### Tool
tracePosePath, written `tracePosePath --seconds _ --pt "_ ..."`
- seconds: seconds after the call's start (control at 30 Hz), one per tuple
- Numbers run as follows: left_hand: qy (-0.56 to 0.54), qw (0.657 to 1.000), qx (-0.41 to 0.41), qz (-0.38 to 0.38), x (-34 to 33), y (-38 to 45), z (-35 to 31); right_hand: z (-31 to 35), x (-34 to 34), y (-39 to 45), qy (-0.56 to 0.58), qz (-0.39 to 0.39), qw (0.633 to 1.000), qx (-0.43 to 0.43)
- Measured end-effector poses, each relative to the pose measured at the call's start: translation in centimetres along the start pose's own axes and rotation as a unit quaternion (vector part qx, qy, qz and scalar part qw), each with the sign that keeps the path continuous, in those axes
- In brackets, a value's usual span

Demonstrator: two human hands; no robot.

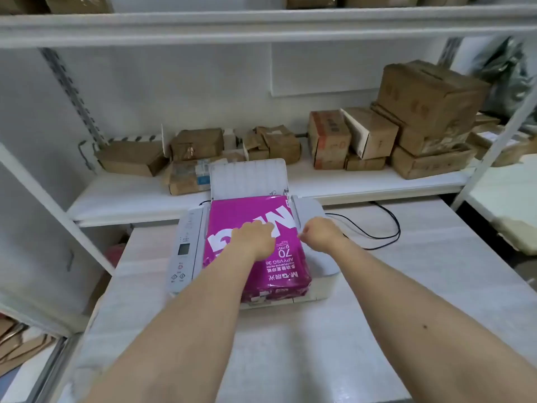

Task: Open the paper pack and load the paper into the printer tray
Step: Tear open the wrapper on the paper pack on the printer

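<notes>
In your head view, the magenta paper pack (pixel 255 248) lies sealed on top of the white printer (pixel 186 251), its rear tray (pixel 248 177) raised and bare. Your left hand (pixel 255 238) presses flat on the pack; your right hand (pixel 319 232) is curled at its right edge, grip unclear.

Left arm: bare, stretched forward, palm down.
Left hand (pixel 255 238): fingers flat and spread.
Right arm: bare, stretched forward, roughly parallel to the left.
Right hand (pixel 321 234): fingers curled inward in a loose fist, thumb side leftward.
</notes>
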State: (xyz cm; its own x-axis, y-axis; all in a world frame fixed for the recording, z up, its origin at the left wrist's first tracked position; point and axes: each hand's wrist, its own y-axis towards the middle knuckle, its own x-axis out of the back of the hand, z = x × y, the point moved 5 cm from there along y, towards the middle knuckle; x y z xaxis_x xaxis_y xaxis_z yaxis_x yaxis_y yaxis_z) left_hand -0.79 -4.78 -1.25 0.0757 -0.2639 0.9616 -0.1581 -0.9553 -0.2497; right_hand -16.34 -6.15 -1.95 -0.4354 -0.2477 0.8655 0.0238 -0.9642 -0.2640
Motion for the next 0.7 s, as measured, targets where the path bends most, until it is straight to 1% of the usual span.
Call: tracePosePath --seconds 0.13,0.23,0.4,0.53,0.63,0.7 --pt "0.003 0.998 -0.046 0.03 -2.4 1.2 -2.2 -2.4 -2.4 0.5 0.022 0.088 0.995 -0.04" --pt "0.007 0.996 -0.072 0.043 -3.7 1.6 -3.6 -2.5 -3.4 0.8 0.003 0.121 0.992 -0.044" --pt "0.031 0.994 -0.084 0.058 -5.2 1.8 -4.5 -2.2 -4.1 0.6 -0.033 0.174 0.982 -0.058" --pt "0.031 0.995 -0.08 0.054 -5.8 1.9 -4.2 -2.2 -4.0 0.6 0.013 0.22 0.973 -0.069" --pt "0.034 0.995 -0.072 0.06 -6.0 2.0 -4.1 -2.2 -3.7 0.4 0.009 0.261 0.963 -0.07" --pt "0.035 0.995 -0.07 0.062 -6.0 1.9 -4.2 -2.2 -3.8 0.2 0.009 0.271 0.96 -0.075"
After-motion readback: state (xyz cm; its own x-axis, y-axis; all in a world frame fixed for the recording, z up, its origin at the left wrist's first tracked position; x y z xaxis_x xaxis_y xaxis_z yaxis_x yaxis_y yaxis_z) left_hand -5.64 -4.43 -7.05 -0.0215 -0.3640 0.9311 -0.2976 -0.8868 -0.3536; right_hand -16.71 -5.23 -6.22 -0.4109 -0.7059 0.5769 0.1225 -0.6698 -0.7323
